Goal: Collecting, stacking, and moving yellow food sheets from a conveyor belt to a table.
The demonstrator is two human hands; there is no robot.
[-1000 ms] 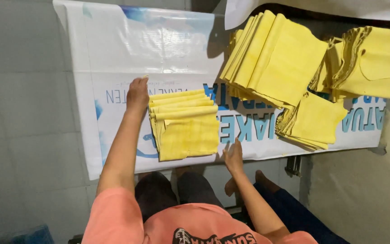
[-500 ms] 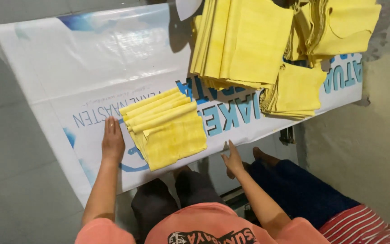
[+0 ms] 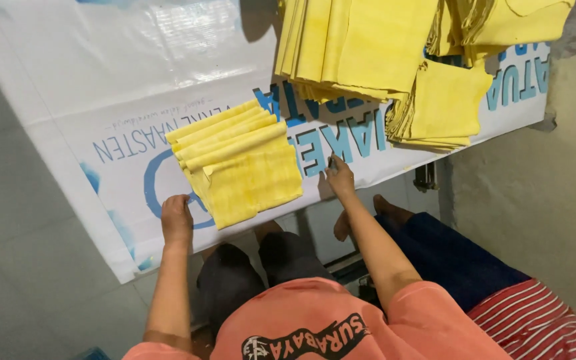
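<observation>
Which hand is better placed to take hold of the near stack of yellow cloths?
Probably the left hand: it rests on the white sheet right beside the near corner of the fanned yellow stack. The right hand lies farther off, past its right edge.

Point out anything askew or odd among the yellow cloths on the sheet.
The near pile of yellow cloths is fanned, not squared: its layers step off at an angle. The left hand and right hand rest flat either side. Nothing looks torn or spilled.
</observation>
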